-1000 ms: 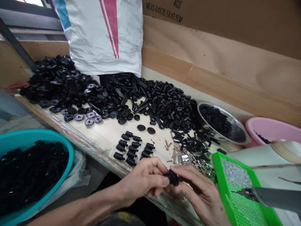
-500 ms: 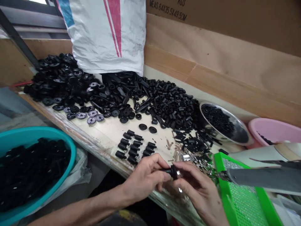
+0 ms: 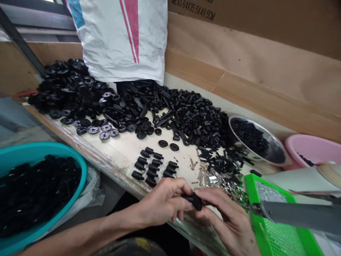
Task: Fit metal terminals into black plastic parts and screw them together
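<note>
Between my two hands, over the table's front edge, is a small black plastic part (image 3: 196, 202) with a thicker end toward the right. My left hand (image 3: 166, 201) pinches its narrower left end between thumb and fingers. The thumb and forefinger of my right hand (image 3: 226, 217) close on the thick end. Just beyond my left hand, short black cylinders (image 3: 153, 167) with thin pins lie in rows on the table (image 3: 119, 153). Small metal strips (image 3: 213, 179) and thin black pins (image 3: 210, 158) are scattered behind my right hand.
Heaps of black discs (image 3: 66, 89) and short tubes (image 3: 197, 113) cover the back, below a white sack (image 3: 125, 39). A steel bowl (image 3: 274, 153), a pink basin (image 3: 311, 142) and a green basket (image 3: 306, 234) with a grey-handled tool (image 3: 295, 213) stand right. A teal tub (image 3: 82, 177) sits left.
The shiny metal bit seen at the right end of the black part half a second ago no longer shows. The part now tilts down to the right, and both hands still grip it.
</note>
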`<state>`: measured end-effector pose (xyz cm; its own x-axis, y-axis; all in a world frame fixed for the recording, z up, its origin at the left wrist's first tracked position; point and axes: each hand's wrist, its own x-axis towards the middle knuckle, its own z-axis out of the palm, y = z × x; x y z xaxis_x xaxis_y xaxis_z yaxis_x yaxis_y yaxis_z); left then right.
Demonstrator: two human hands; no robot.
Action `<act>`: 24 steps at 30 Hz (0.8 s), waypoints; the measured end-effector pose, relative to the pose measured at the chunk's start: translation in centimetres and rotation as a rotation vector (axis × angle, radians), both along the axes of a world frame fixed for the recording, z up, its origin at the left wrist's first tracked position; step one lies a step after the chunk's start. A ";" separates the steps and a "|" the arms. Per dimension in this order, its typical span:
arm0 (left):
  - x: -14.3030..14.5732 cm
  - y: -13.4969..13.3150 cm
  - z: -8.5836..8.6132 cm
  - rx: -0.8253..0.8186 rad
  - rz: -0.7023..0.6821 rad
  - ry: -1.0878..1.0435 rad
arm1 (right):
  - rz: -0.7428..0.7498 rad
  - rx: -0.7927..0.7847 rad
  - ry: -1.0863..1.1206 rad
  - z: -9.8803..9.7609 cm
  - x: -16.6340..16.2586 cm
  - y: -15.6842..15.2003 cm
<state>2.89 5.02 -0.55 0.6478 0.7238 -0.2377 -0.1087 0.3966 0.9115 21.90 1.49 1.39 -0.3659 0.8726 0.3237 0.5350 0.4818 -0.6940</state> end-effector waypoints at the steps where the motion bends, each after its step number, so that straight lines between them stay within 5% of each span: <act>1: 0.0 0.0 0.0 0.012 0.011 0.018 | -0.019 -0.012 0.001 -0.1 0.0 0.0; 9: 0.0 -0.1 0.4 0.120 0.088 0.092 | -0.117 -0.028 0.071 -0.9 0.2 -0.1; 21: -0.5 1.2 -0.2 -0.336 -0.213 -0.340 | 0.019 -0.016 0.064 -0.1 0.9 0.3; 24: -0.3 0.6 0.0 -0.153 -0.078 -0.240 | -0.077 -0.082 0.074 -0.5 0.8 0.1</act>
<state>2.63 5.62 -0.52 0.7510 0.6372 -0.1734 -0.2780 0.5432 0.7923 22.71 1.63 0.91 -0.2747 0.9219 0.2734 0.5141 0.3811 -0.7684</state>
